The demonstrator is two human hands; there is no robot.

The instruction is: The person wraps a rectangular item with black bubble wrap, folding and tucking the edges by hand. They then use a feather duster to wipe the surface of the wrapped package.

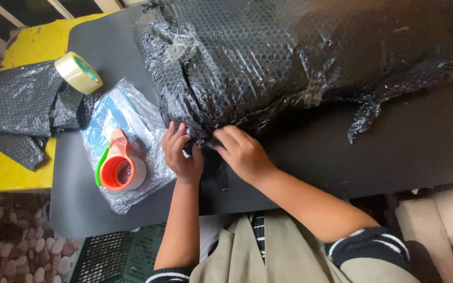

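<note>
The big parcel [289, 57] wrapped in black bubble wrap lay on the dark tabletop [405, 152], already covered almost everywhere. Both hands were at its near edge. The left hand [182, 152] pressed there with its fingers [174, 133] curled, pinching a fold of the wrap. The right hand [243, 152] pinched the same loose fold with bent fingers [225, 137]. This fold looked not yet taped down, and a ragged flap [365, 118] on the right hung free too. The orange tape dispenser [117, 166] rested untouched on a clear plastic bag [127, 112] beside the left hand. A spare tape roll [78, 72] lay farther away.
</note>
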